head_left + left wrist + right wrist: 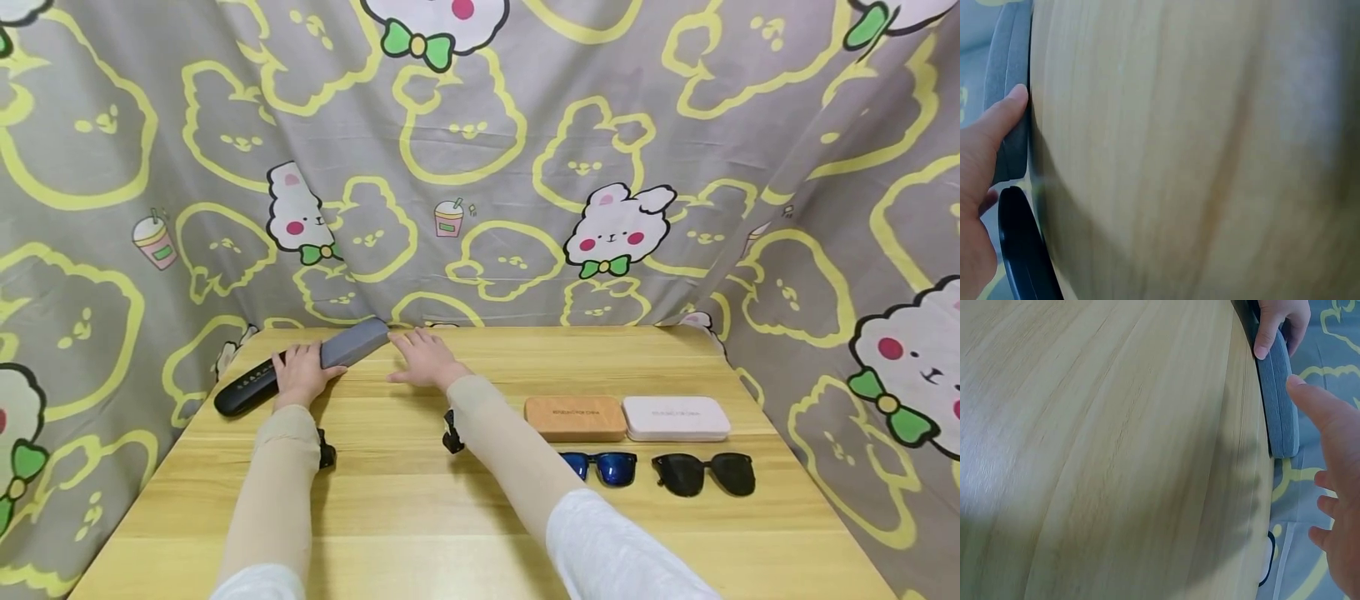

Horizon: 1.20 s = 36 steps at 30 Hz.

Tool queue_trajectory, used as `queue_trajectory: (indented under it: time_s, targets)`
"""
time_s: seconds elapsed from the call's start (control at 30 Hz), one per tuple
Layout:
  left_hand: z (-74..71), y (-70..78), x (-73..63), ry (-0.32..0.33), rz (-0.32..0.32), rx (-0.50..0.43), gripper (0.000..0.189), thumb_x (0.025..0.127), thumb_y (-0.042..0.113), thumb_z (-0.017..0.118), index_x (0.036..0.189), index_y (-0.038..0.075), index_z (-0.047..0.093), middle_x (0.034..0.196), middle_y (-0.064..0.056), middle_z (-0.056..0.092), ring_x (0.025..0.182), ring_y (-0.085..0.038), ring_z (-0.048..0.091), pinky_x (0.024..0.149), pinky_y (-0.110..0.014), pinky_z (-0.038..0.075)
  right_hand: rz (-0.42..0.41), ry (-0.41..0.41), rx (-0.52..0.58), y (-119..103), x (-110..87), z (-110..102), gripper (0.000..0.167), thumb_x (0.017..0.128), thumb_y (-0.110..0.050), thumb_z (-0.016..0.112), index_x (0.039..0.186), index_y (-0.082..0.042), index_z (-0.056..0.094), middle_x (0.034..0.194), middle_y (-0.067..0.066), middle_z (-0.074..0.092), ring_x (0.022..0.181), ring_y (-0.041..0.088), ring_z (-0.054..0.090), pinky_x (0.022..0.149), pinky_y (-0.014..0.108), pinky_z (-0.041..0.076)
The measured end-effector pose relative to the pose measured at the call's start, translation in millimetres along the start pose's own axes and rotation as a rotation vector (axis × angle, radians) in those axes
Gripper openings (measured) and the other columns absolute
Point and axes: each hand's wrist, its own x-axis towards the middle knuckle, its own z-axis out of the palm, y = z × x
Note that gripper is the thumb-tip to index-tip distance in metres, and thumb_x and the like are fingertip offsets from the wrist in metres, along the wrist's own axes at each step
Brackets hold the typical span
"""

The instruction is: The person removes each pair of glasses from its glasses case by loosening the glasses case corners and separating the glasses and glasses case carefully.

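Note:
Toward the table's back left, my left hand [302, 372] grips the near end of a grey glasses case [356, 342]. In the left wrist view its thumb lies along the side of the grey case [1015, 134]. The right wrist view has that hand's fingers on the case's far side. A black glasses case [247, 390] lies end to end with the grey one, at the left hand's fingers. Just past the grey case's right end is my right hand [425, 358], fingers spread and holding nothing. Its thumb overlaps the grey case's edge in the right wrist view.
At the right of the wooden table [405, 517] lie an orange-brown case [575, 418] and a white case [676, 417], side by side. In front are blue-lensed sunglasses [617, 469], partly behind the right forearm, and black sunglasses [705, 474]. A patterned curtain [480, 250] hangs behind.

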Motion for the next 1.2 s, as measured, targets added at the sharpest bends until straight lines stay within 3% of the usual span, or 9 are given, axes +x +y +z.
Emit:
queue_trajectory:
  time_s: [0.2, 0.6, 1.2]
  targets:
    - [-0.6, 1.3, -2.6, 0.004, -0.019, -0.024, 0.083, 0.086, 0.048, 0.070, 0.146, -0.001, 0.038, 0.144, -0.031, 0.042, 0.138, -0.049, 0.027, 0.114, -0.072, -0.001, -0.005, -0.014, 0.001, -6.2, 5.0, 2.4, 0.086, 0.090, -0.064, 0.053, 0.157, -0.023, 0.018, 0.159, 0.009, 0.032, 0.149, 0.030, 0.026, 0.120, 0.047, 0.027]
    - [-1.6, -1.2, -10.9, 0.045, 0.021, -0.030, 0.082, 0.085, 0.045, 0.071, 0.146, 0.000, 0.039, 0.143, -0.030, 0.044, 0.137, -0.049, 0.028, 0.113, -0.071, -0.011, 0.002, -0.030, 0.024, -7.4, 10.5, 5.4, 0.087, 0.090, -0.062, 0.054, 0.158, -0.024, 0.015, 0.160, 0.010, 0.029, 0.149, 0.033, 0.024, 0.120, 0.050, 0.027]
    - [-14.5, -6.4, -27.3, 0.085, 0.041, -0.081, 0.078, 0.084, 0.041, 0.073, 0.144, 0.001, 0.043, 0.140, -0.030, 0.047, 0.135, -0.050, 0.031, 0.112, -0.073, -0.010, -0.011, -0.037, 0.026, -15.4, 14.9, 6.4, 0.087, 0.092, -0.060, 0.054, 0.158, -0.025, 0.010, 0.161, 0.011, 0.026, 0.150, 0.033, 0.023, 0.121, 0.049, 0.025]
